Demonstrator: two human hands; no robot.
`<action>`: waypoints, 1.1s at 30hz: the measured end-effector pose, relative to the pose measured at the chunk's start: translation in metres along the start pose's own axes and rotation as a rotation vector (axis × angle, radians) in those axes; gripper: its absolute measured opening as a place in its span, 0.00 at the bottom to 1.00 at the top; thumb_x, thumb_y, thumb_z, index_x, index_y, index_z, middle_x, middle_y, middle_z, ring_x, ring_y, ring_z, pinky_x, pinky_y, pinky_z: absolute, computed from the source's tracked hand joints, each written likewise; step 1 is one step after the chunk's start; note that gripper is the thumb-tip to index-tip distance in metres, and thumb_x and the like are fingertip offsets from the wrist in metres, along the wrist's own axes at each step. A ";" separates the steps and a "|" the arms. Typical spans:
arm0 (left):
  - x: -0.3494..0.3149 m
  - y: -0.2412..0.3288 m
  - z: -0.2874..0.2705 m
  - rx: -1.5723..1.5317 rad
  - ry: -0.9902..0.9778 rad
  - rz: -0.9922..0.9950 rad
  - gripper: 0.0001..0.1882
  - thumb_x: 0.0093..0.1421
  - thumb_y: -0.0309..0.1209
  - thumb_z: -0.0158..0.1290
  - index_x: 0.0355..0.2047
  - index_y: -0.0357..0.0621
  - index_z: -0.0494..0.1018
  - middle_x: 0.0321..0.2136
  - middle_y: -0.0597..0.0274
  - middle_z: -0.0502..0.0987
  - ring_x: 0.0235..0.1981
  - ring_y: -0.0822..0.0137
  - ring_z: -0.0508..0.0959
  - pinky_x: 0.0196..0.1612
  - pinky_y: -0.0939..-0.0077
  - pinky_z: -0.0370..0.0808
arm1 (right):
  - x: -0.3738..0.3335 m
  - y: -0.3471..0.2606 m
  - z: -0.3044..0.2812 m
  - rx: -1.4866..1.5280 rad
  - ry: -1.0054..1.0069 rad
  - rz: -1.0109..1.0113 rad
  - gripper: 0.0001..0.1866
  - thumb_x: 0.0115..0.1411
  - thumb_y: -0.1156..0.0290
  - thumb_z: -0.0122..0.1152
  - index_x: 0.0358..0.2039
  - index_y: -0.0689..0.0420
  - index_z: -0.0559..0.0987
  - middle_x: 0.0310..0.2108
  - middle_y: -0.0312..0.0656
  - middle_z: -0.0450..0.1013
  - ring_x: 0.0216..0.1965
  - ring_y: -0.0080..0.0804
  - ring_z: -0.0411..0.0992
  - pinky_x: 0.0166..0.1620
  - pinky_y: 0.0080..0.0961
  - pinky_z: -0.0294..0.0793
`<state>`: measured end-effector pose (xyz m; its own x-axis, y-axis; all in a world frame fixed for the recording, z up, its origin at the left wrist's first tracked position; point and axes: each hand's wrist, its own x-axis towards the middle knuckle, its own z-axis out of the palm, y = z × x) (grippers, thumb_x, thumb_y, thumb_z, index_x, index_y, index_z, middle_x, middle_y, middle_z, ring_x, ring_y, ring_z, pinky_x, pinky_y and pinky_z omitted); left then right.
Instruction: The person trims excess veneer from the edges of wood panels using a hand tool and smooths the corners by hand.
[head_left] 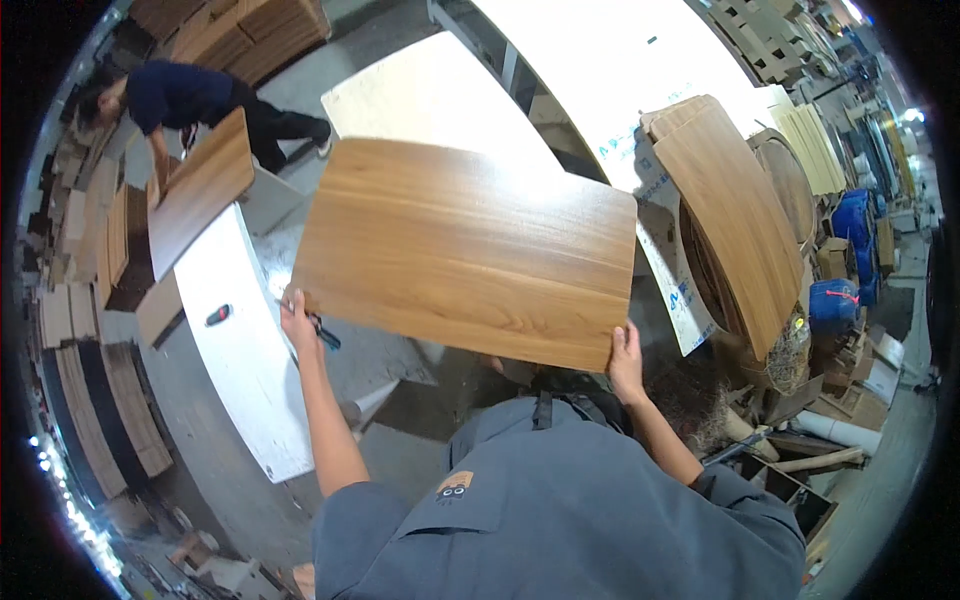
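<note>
A wood-grain board [470, 250] with rounded corners is held up in front of me, its broad brown face towards me. My left hand [298, 325] is closed on its lower left corner. At the lower right corner my right hand [626, 362] grips the edge, fingers mostly behind the board. A small dark tool [324, 334] shows right beside my left hand; whether that hand touches it I cannot tell. Behind the board, a pale panel [420, 90] is partly covered by it.
A long white table [235, 350] at left bears a red-and-black tool [218, 315]. Further left, a co-worker [190, 100] bends over another wood-grain board [205, 190]. Stacked curved brown boards [735, 220] stand at right, by a white worktop [600, 60]. Blue bins [835, 300] lie beyond.
</note>
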<state>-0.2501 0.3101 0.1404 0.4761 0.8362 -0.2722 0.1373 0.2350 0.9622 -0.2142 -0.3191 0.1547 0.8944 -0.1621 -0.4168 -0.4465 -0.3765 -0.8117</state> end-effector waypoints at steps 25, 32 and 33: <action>0.061 0.234 0.118 0.033 -0.424 0.752 0.19 0.72 0.47 0.59 0.41 0.41 0.75 0.35 0.69 0.77 0.31 0.78 0.69 0.34 0.81 0.65 | 0.200 -0.287 -0.131 0.286 0.236 -0.565 0.09 0.74 0.73 0.57 0.49 0.56 0.83 0.30 0.29 0.66 0.30 0.19 0.68 0.39 0.17 0.70; 0.140 0.055 0.070 0.102 -0.142 0.410 0.21 0.77 0.41 0.50 0.30 0.39 0.75 0.28 0.69 0.72 0.31 0.72 0.69 0.37 0.72 0.71 | 0.335 -0.169 0.020 0.594 0.167 -0.467 0.21 0.76 0.54 0.58 0.46 0.64 0.80 0.36 0.35 0.77 0.42 0.24 0.75 0.48 0.27 0.75; 0.107 0.055 0.148 0.458 -0.063 0.505 0.21 0.76 0.40 0.53 0.34 0.32 0.78 0.31 0.67 0.75 0.33 0.70 0.71 0.40 0.70 0.74 | 0.332 -0.147 0.003 0.398 0.288 -0.407 0.24 0.75 0.50 0.58 0.45 0.64 0.80 0.34 0.37 0.78 0.41 0.27 0.77 0.45 0.31 0.75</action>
<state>-0.0625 0.3394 0.1639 0.6261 0.7545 0.1965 0.2322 -0.4210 0.8768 0.1485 -0.3149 0.1339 0.9405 -0.3374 0.0393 0.0054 -0.1009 -0.9949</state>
